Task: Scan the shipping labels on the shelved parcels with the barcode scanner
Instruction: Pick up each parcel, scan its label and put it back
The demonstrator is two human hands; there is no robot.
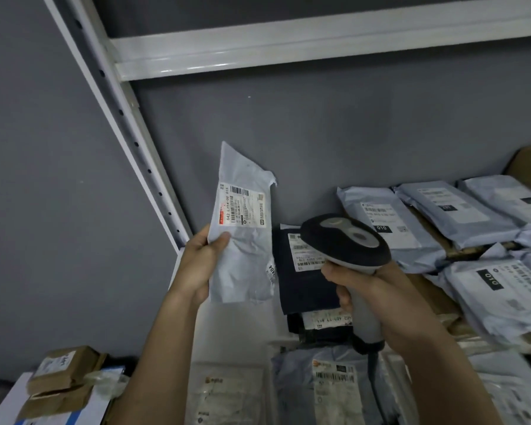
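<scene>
1. Head view shows the left hand (201,265) gripping a pale grey mailer bag (242,228) by its lower left edge, thumb pressed across the front, holding it upright in front of the grey wall.
2. Its shipping label (244,207) faces the camera on the upper half of the bag, just above the thumb and clear of the fingers (the barcodes are unobstructed).
3. Closed round the handle of the barcode scanner (347,240) is the right hand (377,299); the scanner's head sits to the right of the bag, below the label and apart from it.
4. Judging by this, the step in hand is lining up one lifted parcel for a scan; the scanner's nose seems to point left and away, roughly toward the bag.
5. The next move likely calls for raising or tilting the scanner so its beam crosses the label's barcode, with the bag held flat and steady, since the crinkled plastic could bend the code.
6. More parcels lie on the shelf (236,320) below: a dark bag (304,289) just beside the held one, and grey labelled bags (417,222) to the right.
</scene>
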